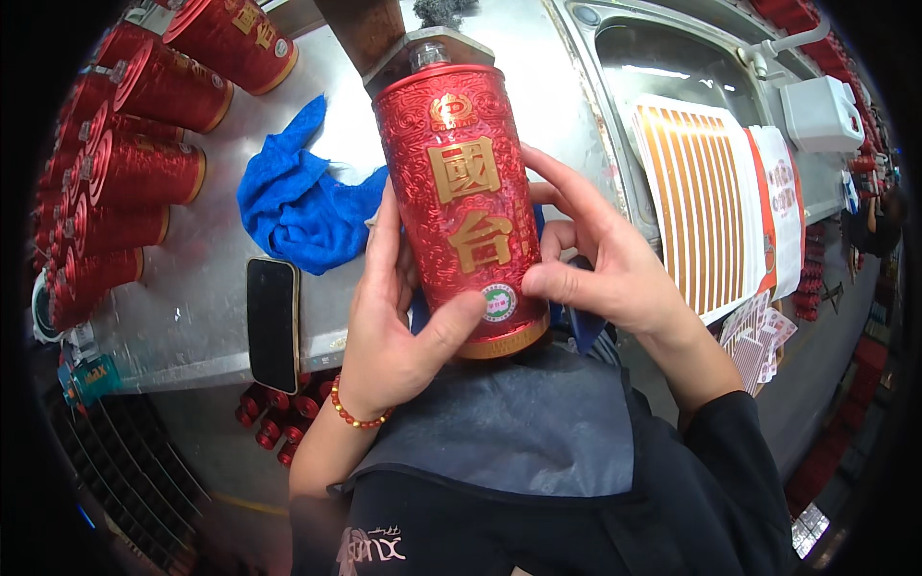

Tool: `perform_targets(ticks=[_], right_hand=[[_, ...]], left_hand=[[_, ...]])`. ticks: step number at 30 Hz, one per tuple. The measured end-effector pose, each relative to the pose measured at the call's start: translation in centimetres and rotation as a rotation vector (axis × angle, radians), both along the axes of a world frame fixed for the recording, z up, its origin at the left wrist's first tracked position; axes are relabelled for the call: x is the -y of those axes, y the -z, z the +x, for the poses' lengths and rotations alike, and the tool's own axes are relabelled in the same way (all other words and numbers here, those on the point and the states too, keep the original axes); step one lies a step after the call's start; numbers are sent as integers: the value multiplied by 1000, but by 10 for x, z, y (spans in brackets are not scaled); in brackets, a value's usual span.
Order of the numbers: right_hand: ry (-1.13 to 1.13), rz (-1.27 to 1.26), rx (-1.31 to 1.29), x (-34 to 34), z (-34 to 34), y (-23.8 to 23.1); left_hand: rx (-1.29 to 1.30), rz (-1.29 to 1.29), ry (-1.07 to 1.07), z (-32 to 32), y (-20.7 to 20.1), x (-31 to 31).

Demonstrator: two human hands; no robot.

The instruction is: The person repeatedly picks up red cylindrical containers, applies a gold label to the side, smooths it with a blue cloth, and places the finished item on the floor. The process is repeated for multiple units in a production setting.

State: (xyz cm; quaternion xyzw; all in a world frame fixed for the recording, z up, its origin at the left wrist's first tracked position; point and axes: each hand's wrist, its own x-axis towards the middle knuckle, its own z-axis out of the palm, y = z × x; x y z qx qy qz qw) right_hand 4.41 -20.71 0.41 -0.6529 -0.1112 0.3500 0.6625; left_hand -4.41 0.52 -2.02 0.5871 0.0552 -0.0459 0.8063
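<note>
A red embossed bottle (456, 226) with gold lettering and a gold band at its base lies between my two hands, its clear stopper pointing away from me. My left hand (389, 302) cups its left side, the thumb resting by a small round green and white sticker (497, 304). On the other side my right hand (600, 254) grips the bottle with fingers behind and thumb near the base. The bottle's far end is by a metal plate (477, 42) on a brown post. A crumpled blue cloth (293, 206) lies left of my left hand.
Several similar red bottles (144, 168) crowd the left of the metal table (202, 322). A dark phone (273, 322) lies near its front edge. To the right are sheets of gold strip labels (696, 202), a sink (663, 62) with a tap, and a white jug (821, 113).
</note>
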Motion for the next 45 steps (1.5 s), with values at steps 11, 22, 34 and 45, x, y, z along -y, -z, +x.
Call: perform_targets(ticks=[11,22,34,45], right_hand=[[-35,-68,98,-1,-5,0],[-16,-11,93,0,-6,6],[8,-132,195,-7,-12,2],[0,-110,208,-8,-10,2]], left_hand=[[-55,39,-10,-2,-6,6],[-32,87,-18,-2,-7,7],[34,-22,-21,-3,-3,4],[52,-17,-19,-2,-1,4]])
